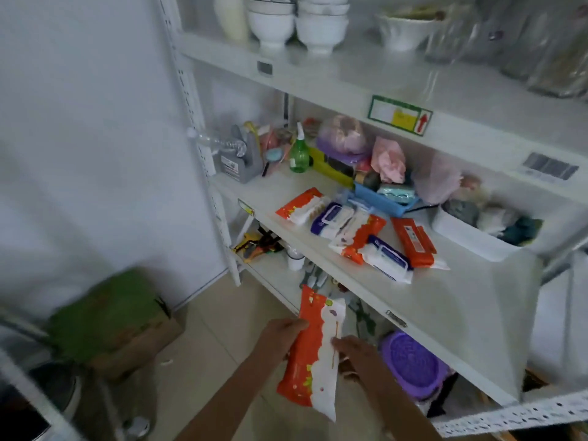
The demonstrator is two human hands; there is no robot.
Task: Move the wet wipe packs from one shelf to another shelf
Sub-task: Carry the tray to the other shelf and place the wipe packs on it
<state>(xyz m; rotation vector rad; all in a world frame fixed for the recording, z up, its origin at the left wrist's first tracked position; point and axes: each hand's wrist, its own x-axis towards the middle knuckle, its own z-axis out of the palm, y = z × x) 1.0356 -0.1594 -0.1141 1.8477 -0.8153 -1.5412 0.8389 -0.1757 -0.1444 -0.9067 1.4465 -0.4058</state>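
Note:
An orange and white wet wipe pack [313, 351] is held upright in front of the low shelf, below the middle shelf's front edge. My left hand [280, 337] grips its left side and my right hand [358, 353] touches its right side. Several more packs lie on the middle shelf [445, 300]: an orange and white one [300, 206] at the left, a blue and white one [332, 219], another orange and white one [358, 237], a second blue and white one [389, 259] and an orange one [413, 241].
Behind the packs stand a blue tray [381, 198], a green spray bottle [299, 154], a grey box [238, 163] and a white bin [483, 230]. White bowls [296, 23] fill the top shelf. A purple lid [410, 361] sits on the low shelf. A cardboard box [127, 329] stands on the floor.

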